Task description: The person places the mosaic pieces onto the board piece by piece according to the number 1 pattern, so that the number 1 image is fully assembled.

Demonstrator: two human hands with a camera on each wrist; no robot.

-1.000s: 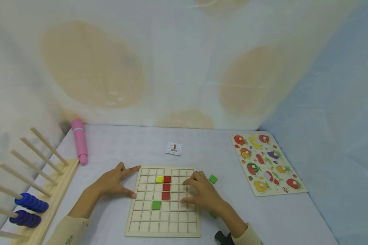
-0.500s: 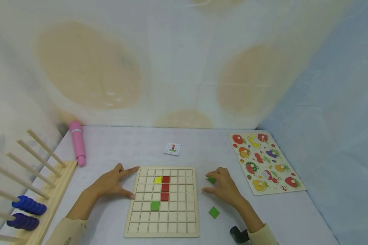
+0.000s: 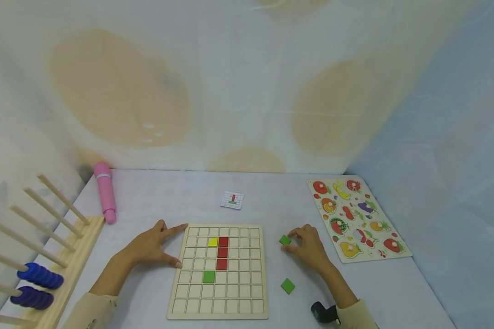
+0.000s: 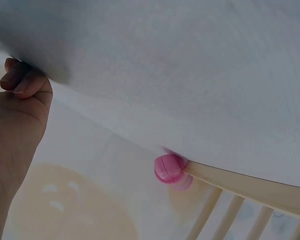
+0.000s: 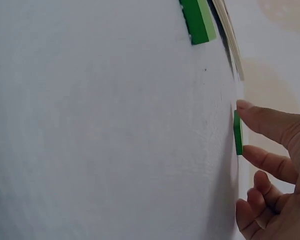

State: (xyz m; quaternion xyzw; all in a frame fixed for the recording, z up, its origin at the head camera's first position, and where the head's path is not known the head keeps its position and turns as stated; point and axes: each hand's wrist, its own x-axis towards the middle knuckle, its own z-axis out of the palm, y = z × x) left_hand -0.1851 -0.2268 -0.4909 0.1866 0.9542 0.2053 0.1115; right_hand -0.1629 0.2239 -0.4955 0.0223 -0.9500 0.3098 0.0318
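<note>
A wooden grid board (image 3: 240,305) lies at the centre of the head view. Set in its cells are a yellow piece (image 3: 212,241), a column of red tiles (image 3: 222,252) and one green tile (image 3: 208,277). My left hand (image 3: 150,246) rests at the board's left edge, index finger straight at the top corner, thumb lower down. To the right of the board, my right hand (image 3: 308,246) pinches another green tile (image 5: 238,132) between thumb and index fingertip, close to the tabletop. A further green tile (image 3: 288,286) lies nearer the front.
A small pattern card (image 3: 232,200) lies behind the board. The fruit puzzle board (image 3: 356,219) is at the back right. On the left stand a wooden peg rack (image 3: 76,256) with blue rings (image 3: 41,275) and a pink cylinder (image 3: 105,194). A black object (image 3: 324,313) shows by the right wrist.
My right hand has moved from over the board's right side to the green tile on the table and now has it by its edges. My left hand stays at the board.
</note>
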